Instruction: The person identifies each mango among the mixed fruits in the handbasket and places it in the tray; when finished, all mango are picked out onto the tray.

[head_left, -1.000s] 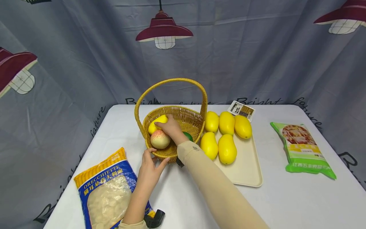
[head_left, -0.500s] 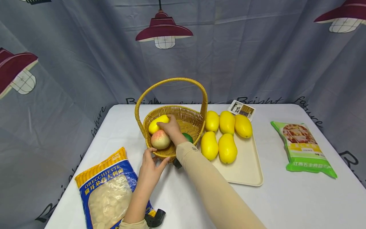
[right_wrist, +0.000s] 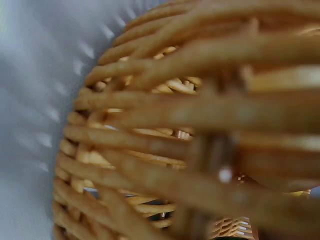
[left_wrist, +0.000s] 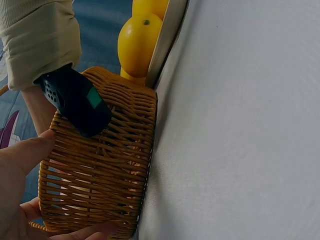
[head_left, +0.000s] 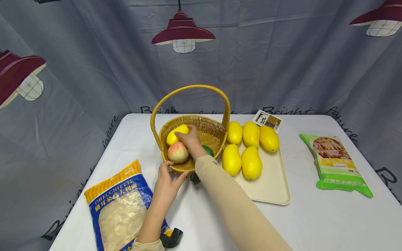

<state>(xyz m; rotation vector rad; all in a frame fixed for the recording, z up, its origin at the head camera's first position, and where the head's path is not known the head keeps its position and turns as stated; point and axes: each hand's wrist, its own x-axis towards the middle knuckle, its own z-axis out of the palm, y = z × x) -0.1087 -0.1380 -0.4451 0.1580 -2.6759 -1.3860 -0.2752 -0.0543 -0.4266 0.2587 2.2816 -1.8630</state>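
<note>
My right hand (head_left: 191, 138) reaches into a wicker basket (head_left: 209, 129) and grips a yellow mango (head_left: 176, 135) at its right end. A peach (head_left: 178, 152) lies just in front of that mango inside the basket. Partly hidden behind the right wrist is a green rounded thing (head_left: 208, 150). My left hand (head_left: 166, 181) holds the basket's front left side. In the left wrist view its thumb lies at the rim of the basket (left_wrist: 95, 170), with fingers along the side. Only the woven wall (right_wrist: 150, 130) shows closely in the right wrist view, so the right fingers are hidden there.
A cream tray (head_left: 270, 188) with several mangoes (head_left: 251, 163) stands right of the basket. Behind it lies a labelled pack (head_left: 268, 120). A blue orecchiette bag (head_left: 122, 209) lies at front left, a green food bag (head_left: 336, 162) at far right. The basket handle (head_left: 191, 86) arches overhead.
The head view has shifted slightly. In the basket, the gripped mango has moved a little to the right with my right hand. My left hand keeps its hold on the basket.
</note>
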